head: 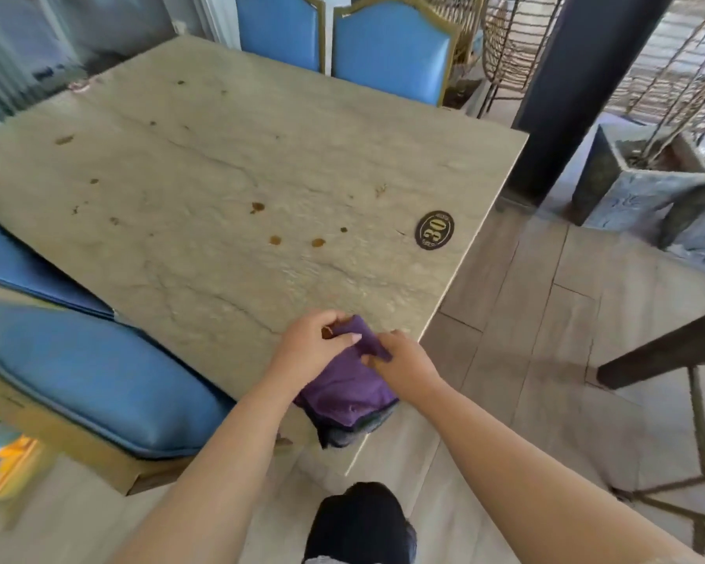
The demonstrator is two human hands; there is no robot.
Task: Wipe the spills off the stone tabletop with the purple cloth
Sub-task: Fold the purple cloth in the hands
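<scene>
— Both hands are on the purple cloth [344, 394] at the near corner of the counter [204, 164]. The left hand [314, 347] pinches a fold at its top, and the right hand [403, 362] grips the fold beside it. The cloth lies bunched, its lower edge hanging just over the counter's rim.

— So no wiping yet?

— I'd judge they're folding it into a pad first. Best to make it flat and thick, so one palm can press it evenly on that rough stone.

— Where's the mess?

— One brown spill [327, 331] sits right under the left fingers, touching the cloth. Farther out, a pair of drops [275, 239] lie near the middle, just left of the oval number plaque [434, 230]. Another blot [257, 206] sits beyond those, and smaller specks [64, 139] trail toward the far left edge.

— Any advice?

— Start with the near spot, then work outward in overlapping strokes, pulling the drops together rather than smearing them. Go around the plaque. The far spots, near the blue chairs [387, 42], will need a lean or a step round the counter.
</scene>
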